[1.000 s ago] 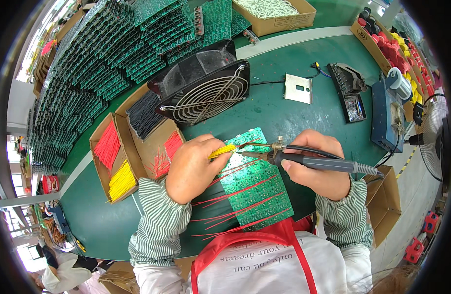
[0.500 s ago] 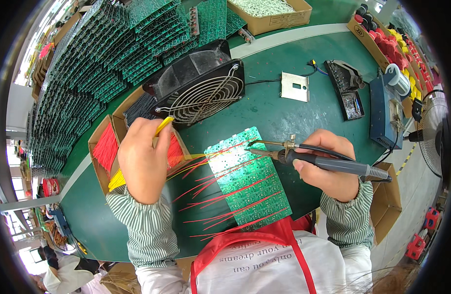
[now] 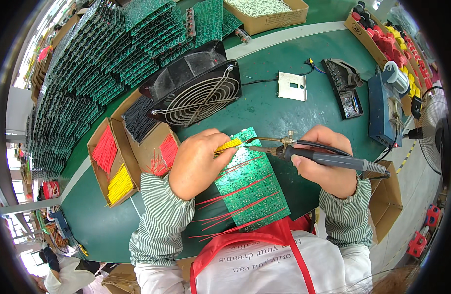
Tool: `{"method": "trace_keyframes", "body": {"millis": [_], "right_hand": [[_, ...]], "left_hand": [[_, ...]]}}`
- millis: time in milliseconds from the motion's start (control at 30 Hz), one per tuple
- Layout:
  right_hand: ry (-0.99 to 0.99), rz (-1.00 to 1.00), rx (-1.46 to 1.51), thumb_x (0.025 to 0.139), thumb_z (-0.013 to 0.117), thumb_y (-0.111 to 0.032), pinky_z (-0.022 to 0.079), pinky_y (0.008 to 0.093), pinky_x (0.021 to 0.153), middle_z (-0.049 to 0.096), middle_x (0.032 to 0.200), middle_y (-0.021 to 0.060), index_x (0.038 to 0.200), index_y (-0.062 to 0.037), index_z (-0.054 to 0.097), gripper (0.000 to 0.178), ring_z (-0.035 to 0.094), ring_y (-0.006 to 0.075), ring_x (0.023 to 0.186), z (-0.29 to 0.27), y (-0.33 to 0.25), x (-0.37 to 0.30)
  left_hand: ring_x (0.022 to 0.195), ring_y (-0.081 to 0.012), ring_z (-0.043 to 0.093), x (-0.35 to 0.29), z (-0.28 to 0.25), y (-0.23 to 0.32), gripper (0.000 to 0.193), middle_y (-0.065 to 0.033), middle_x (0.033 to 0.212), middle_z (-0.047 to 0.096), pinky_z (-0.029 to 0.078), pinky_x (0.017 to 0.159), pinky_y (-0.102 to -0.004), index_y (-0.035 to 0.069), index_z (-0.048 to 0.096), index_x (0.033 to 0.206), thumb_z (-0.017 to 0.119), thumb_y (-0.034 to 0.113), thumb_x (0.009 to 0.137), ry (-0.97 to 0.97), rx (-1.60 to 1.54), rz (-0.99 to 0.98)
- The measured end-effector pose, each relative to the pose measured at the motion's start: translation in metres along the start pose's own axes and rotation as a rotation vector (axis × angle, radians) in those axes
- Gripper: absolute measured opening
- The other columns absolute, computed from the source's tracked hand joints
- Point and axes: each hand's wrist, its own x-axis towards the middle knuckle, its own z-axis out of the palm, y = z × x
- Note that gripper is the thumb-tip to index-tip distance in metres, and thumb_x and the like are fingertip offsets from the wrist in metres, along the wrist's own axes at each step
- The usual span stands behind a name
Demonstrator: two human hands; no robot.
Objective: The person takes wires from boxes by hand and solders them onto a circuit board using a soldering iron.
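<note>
My left hand [image 3: 197, 164] pinches a small bundle of yellow wires [image 3: 228, 145] at the upper left edge of a green circuit board [image 3: 264, 208]. My right hand [image 3: 333, 182] grips a grey soldering iron [image 3: 328, 160] with a thin solder-feed tube [image 3: 269, 140] fixed along it. The iron's tip and the tube's end meet by the wire ends, over the board's top part. Several red wires [image 3: 235, 189] lie across the board in rows, their loose ends hanging past its left side. The left hand covers part of the board's upper left.
A black fan [image 3: 198, 90] stands beyond the board. Left of it are cardboard boxes with red wires [image 3: 104, 151], yellow wires [image 3: 119, 183] and black wires [image 3: 140, 120]. Stacked circuit boards [image 3: 88, 68] fill the far left. A blue soldering station [image 3: 383, 110] with a solder spool [image 3: 397, 78] stands right.
My left hand has moved right and down from beside the wire boxes to the board's upper edge, bringing the yellow wires to the iron's tip. The right hand has hardly moved.
</note>
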Motion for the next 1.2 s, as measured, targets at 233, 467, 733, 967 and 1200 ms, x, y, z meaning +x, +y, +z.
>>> {"method": "trace_keyframes", "body": {"millis": [233,467,733,967,1200], "right_hand": [[-0.018,-0.013,-0.026,0.071,0.072,-0.011,0.045,0.0221,0.057,0.061,0.069,0.0023,0.081,-0.0008,0.061,0.017,0.055,0.0057,0.063,0.001,0.002,0.002],[0.01,0.033,0.038,0.071,0.072,-0.01,0.043,0.0216,0.056,0.061,0.068,0.0016,0.081,-0.0005,0.062,0.017,0.054,0.0049,0.062,-0.008,-0.001,-0.002],[0.031,0.024,0.049,0.071,0.071,-0.008,0.043,0.0216,0.055,0.061,0.066,0.0011,0.081,-0.0005,0.061,0.016,0.053,0.0051,0.061,-0.013,0.002,-0.007],[0.069,0.02,0.06,0.071,0.071,-0.007,0.042,0.0217,0.055,0.06,0.068,0.001,0.081,-0.0005,0.06,0.016,0.052,0.005,0.061,-0.019,0.004,-0.009],[0.067,0.071,0.071,0.071,0.072,-0.009,0.041,0.0214,0.057,0.058,0.068,-0.0001,0.08,-0.0013,0.061,0.016,0.051,0.0051,0.064,-0.018,0.007,-0.005]], "left_hand": [[0.07,-0.0321,0.058,0.002,-0.002,-0.001,0.014,-0.0133,0.075,0.058,0.046,0.061,-0.0408,0.001,0.065,0.083,0.067,0.014,0.079,-0.029,-0.008,-0.011],[0.071,-0.032,0.058,0.0,-0.006,-0.001,0.014,-0.0135,0.075,0.058,0.046,0.062,-0.0402,0.001,0.066,0.084,0.066,0.015,0.08,-0.029,0.019,-0.015],[0.067,-0.0235,0.063,-0.013,-0.039,0.012,0.013,-0.0125,0.079,0.065,0.049,0.06,-0.0304,0.0,0.067,0.091,0.068,0.007,0.08,0.399,0.312,-0.068],[0.064,-0.0282,0.059,0.011,0.003,0.017,0.014,-0.013,0.074,0.061,0.047,0.058,-0.034,-0.001,0.065,0.086,0.068,0.009,0.078,0.036,0.086,0.051],[0.068,-0.0278,0.059,0.019,0.014,0.008,0.016,-0.0142,0.074,0.058,0.045,0.059,-0.0346,-0.003,0.063,0.085,0.069,0.01,0.078,0.021,-0.028,0.033]]}}
